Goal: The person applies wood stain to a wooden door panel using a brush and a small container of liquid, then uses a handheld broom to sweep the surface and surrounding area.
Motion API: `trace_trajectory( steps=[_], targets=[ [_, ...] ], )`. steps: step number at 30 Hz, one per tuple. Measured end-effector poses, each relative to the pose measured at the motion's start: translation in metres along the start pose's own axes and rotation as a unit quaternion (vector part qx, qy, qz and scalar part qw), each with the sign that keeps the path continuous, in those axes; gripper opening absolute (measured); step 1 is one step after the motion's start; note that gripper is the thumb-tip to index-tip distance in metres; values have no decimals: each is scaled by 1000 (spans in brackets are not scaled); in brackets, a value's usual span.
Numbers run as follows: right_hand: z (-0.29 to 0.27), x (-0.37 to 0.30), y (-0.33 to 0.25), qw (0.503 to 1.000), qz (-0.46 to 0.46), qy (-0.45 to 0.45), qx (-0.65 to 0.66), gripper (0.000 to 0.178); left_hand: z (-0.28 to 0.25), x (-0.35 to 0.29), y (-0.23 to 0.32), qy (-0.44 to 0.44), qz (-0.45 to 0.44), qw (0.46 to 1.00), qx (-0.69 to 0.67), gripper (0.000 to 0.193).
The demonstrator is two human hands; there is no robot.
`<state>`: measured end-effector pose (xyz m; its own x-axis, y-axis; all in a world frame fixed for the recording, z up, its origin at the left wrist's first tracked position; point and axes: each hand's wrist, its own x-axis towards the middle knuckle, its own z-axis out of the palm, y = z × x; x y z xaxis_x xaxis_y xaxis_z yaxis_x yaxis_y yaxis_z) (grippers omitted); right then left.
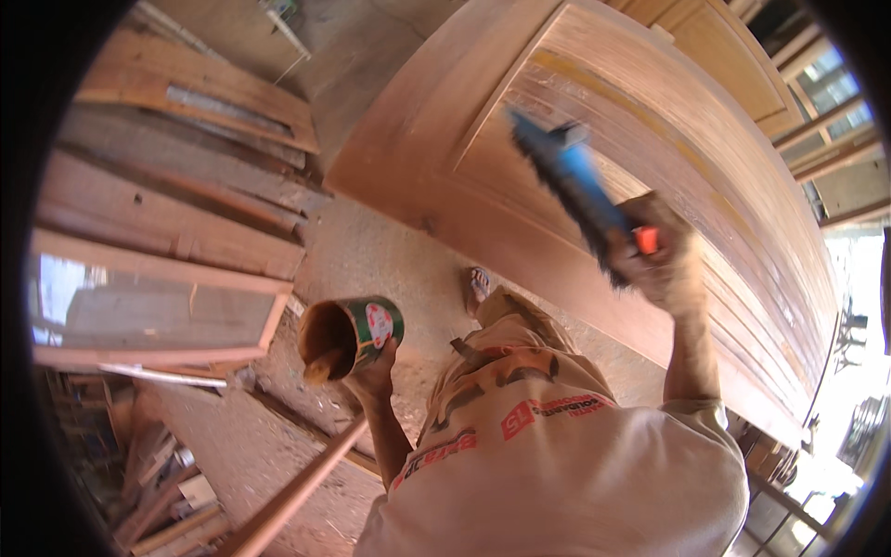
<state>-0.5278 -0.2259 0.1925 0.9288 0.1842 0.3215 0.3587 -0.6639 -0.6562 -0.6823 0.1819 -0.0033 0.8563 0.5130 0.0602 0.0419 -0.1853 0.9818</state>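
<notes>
My right hand (673, 265) grips the end of a blue brush (580, 181) with dark bristles, smeared by motion. An orange-red spot shows at the grip. The brush is over a large panelled wooden door (399, 158), lying broadside before me; whether the bristles touch it I cannot tell. Streaks and yellowish patches mark the door's panel. In my left hand (374, 369) is a green can (380, 320) with a white and red label, tilted with its mouth to the left. The can's inside looks brown, and a tan lump or substance shows at its lower lip.
Wooden boards (167, 200) and a glazed wooden frame (176, 353) lie on the left. A wooden pole (297, 487) slants up from the lower edge. Scrap wood (181, 497) is heaped at the lower left. Another panelled door (715, 56) is beyond, at the upper right.
</notes>
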Motion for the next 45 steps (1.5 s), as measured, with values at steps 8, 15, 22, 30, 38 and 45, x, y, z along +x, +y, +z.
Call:
trace_trajectory(
  steps=[8, 15, 22, 30, 38, 45],
  targets=[
    [71, 84, -29, 981, -167, -38, -93, 35, -24, 94, 3, 40, 47, 997, 36, 70],
    [117, 127, -42, 971, -194, 25, -136, 30, -52, 175, -23, 24, 41, 997, 57, 70],
    [204, 138, -62, 979, -85, -151, -105, 22, -47, 295, -13, -65, 9, 996, 68, 67],
    [273, 138, -95, 958, 185, -157, -153, 27, -59, 435, -33, -242, -3, 970, 7, 69],
    [275, 156, -121, 925, 349, -28, -144, 22, -7, 539, -26, -386, 76, 919, -38, 61],
    [271, 184, -104, 898, 411, 62, -143, 21, 61, 586, -16, -453, 153, 878, -25, 55]
  ],
)
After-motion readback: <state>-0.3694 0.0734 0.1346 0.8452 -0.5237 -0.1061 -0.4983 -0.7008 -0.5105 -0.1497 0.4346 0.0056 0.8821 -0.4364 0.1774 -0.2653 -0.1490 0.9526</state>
